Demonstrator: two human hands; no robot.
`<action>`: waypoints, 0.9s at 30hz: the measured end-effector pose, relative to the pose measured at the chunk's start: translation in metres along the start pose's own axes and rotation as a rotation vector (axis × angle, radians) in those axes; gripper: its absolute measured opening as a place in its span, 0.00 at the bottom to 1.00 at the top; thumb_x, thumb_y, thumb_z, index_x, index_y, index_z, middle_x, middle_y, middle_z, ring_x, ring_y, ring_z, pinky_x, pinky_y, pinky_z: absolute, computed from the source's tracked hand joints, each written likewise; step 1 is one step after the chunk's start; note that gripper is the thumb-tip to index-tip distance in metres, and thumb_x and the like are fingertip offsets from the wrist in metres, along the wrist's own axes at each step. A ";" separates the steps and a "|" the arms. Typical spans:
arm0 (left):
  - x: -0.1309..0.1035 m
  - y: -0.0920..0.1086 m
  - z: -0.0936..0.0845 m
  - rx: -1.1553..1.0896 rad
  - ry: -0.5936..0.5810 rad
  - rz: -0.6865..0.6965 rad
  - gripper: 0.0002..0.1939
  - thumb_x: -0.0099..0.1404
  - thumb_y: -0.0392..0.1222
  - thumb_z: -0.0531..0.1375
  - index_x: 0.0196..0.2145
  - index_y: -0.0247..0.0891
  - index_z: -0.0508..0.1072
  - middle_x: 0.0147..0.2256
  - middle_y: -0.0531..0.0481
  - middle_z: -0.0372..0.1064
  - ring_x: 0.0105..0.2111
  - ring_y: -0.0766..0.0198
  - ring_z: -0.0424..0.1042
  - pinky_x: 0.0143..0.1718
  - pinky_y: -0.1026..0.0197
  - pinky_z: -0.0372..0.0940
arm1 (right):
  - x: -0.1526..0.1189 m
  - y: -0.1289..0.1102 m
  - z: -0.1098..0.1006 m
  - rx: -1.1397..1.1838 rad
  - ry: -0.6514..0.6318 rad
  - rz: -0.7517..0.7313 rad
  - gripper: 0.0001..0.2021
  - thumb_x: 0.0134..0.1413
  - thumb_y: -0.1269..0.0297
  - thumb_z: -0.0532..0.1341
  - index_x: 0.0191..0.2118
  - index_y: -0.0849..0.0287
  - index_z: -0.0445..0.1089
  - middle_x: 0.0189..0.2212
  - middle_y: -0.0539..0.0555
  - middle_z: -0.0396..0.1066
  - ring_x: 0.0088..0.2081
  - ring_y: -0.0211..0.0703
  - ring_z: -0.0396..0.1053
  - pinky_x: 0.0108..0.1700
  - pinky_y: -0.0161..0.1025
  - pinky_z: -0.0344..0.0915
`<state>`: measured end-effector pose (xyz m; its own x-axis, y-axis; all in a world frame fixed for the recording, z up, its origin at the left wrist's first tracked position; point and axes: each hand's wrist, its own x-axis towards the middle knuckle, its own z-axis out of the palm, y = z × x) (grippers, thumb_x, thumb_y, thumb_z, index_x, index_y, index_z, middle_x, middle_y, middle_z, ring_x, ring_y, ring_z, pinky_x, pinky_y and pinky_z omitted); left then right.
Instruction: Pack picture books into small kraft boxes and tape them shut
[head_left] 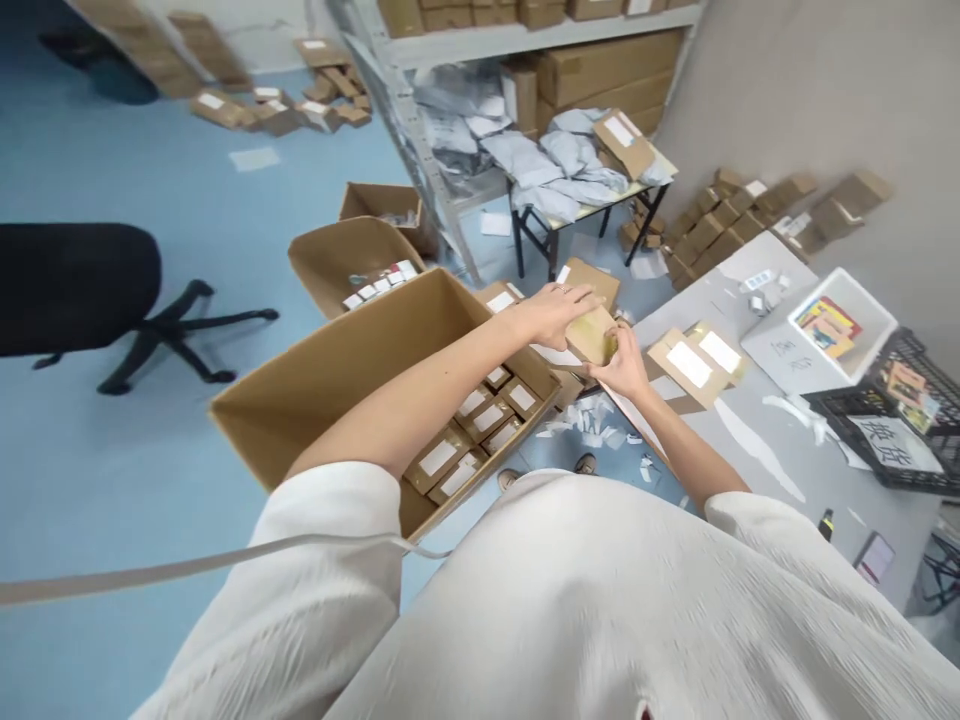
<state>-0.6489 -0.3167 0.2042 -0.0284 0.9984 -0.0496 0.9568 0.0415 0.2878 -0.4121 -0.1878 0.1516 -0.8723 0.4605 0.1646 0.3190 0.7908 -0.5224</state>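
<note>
Between my two hands is a small cardboard box with yellowish tape on it. My left hand lies over its left side, the fingers reaching across the top edge. At the box's right end, my right hand grips the corner between thumb and fingers. Below my left forearm stands a large open carton, holding several small boxes with white labels. More labelled cardboard boxes lie on the grey table right of my right hand.
A white bin and a black crate stand on the table's right part. Behind are a metal shelf and a small table with grey parcels. A black chair is at left. Paper scraps litter the floor.
</note>
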 end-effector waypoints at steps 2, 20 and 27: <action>0.032 0.025 0.007 -0.014 -0.018 0.045 0.63 0.58 0.45 0.74 0.84 0.47 0.51 0.83 0.36 0.41 0.78 0.31 0.58 0.78 0.38 0.53 | -0.017 0.026 -0.018 -0.008 0.038 0.065 0.36 0.52 0.50 0.75 0.62 0.52 0.64 0.68 0.68 0.65 0.71 0.72 0.62 0.72 0.67 0.65; 0.117 0.139 0.095 -0.036 -0.106 0.027 0.45 0.70 0.39 0.66 0.80 0.44 0.58 0.81 0.33 0.50 0.69 0.37 0.72 0.69 0.41 0.67 | -0.094 0.131 -0.056 -0.186 0.015 0.357 0.32 0.50 0.54 0.76 0.59 0.54 0.69 0.66 0.70 0.64 0.67 0.76 0.62 0.69 0.67 0.67; 0.151 0.143 0.095 -0.058 -0.031 -0.016 0.37 0.75 0.39 0.61 0.79 0.40 0.61 0.72 0.29 0.61 0.69 0.35 0.67 0.70 0.38 0.64 | -0.076 0.141 -0.058 -0.247 0.125 0.524 0.32 0.50 0.51 0.76 0.59 0.54 0.71 0.65 0.70 0.66 0.65 0.77 0.64 0.68 0.70 0.65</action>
<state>-0.4892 -0.1640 0.1465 -0.0334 0.9959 -0.0838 0.9379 0.0602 0.3418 -0.2790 -0.0881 0.1145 -0.5296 0.8472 0.0422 0.7854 0.5085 -0.3529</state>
